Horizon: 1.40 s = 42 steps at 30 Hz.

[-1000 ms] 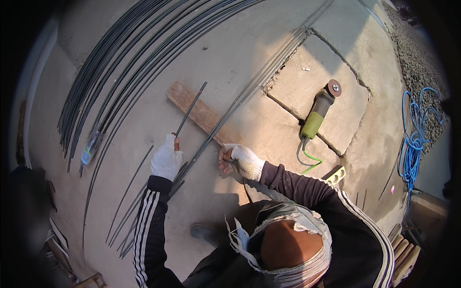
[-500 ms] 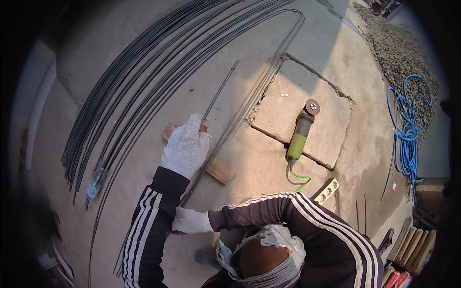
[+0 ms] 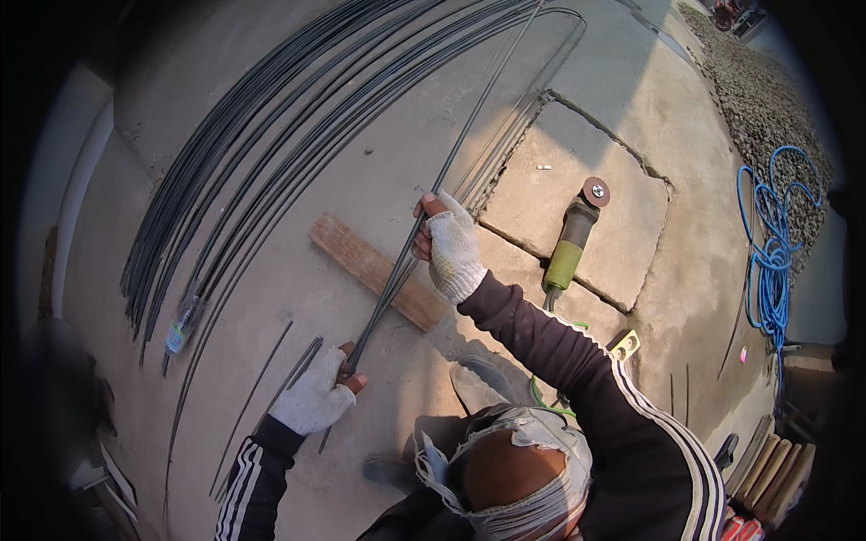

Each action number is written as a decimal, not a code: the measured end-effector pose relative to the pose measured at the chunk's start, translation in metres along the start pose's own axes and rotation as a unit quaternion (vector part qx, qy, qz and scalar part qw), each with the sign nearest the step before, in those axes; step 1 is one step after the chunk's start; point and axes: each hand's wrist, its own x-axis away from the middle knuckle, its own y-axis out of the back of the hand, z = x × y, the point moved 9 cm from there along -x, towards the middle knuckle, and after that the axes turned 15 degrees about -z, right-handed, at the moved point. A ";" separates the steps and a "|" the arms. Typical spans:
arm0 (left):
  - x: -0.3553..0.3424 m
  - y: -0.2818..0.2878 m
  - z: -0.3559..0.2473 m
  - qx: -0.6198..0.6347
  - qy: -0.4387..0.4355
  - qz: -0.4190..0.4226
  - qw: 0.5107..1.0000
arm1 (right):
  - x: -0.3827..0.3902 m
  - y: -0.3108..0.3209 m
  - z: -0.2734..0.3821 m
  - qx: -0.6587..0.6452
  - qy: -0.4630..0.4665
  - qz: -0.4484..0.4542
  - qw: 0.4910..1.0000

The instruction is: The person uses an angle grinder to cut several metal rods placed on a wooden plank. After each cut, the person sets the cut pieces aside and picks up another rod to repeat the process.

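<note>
Thin dark steel rods (image 3: 385, 298) run slantwise between my two hands, over a wooden plank (image 3: 347, 251) on the concrete. My right hand (image 3: 454, 251), in a white glove with bare fingertips, is closed around a rod above the plank. Lower down, my left hand (image 3: 316, 392), gloved the same way, grips near the rods' lower ends with thumb and fingers. How many rods each hand holds is hidden. Beside my left hand lie a few short cut rods (image 3: 262, 371).
A long bundle of bent rods (image 3: 212, 171) curves along the left, with a plastic bottle (image 3: 183, 326) on it. An angle grinder (image 3: 568, 248) lies right on a concrete slab (image 3: 622, 212), near a power strip (image 3: 624, 344). Farther right are blue hose (image 3: 769, 270) and gravel (image 3: 758, 81).
My left hand has gone down toward me, away from the red-marked rod it held. My right hand has come out from beneath the left arm and up the rods. The plank is more exposed.
</note>
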 end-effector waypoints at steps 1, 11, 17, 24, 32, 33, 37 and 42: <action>0.012 -0.018 0.016 0.015 0.016 0.001 1.000 | -0.012 0.007 0.009 -0.003 0.011 -0.016 1.000; -0.029 -0.075 -0.049 0.063 -0.084 -0.187 0.977 | -0.003 0.063 -0.010 0.086 0.033 -0.122 0.988; -0.105 -0.086 -0.083 0.069 -0.124 -0.121 0.982 | -0.041 0.119 -0.012 0.049 0.083 -0.206 0.974; -0.176 -0.068 -0.054 -0.128 -0.211 -0.319 0.915 | -0.114 0.177 -0.006 0.197 0.203 -0.256 0.924; -0.211 -0.105 -0.059 -0.133 -0.226 -0.366 0.893 | -0.149 0.207 -0.011 0.190 0.271 -0.261 0.907; -0.213 -0.107 -0.057 -0.141 -0.242 -0.353 0.893 | -0.150 0.211 -0.008 0.204 0.272 -0.273 0.900; -0.212 -0.106 -0.061 -0.129 -0.306 -0.399 0.855 | -0.151 0.214 0.004 0.304 0.282 -0.300 0.859; -0.231 -0.112 -0.054 -0.147 -0.201 -0.382 0.890 | -0.145 0.196 0.013 0.346 0.286 -0.306 0.840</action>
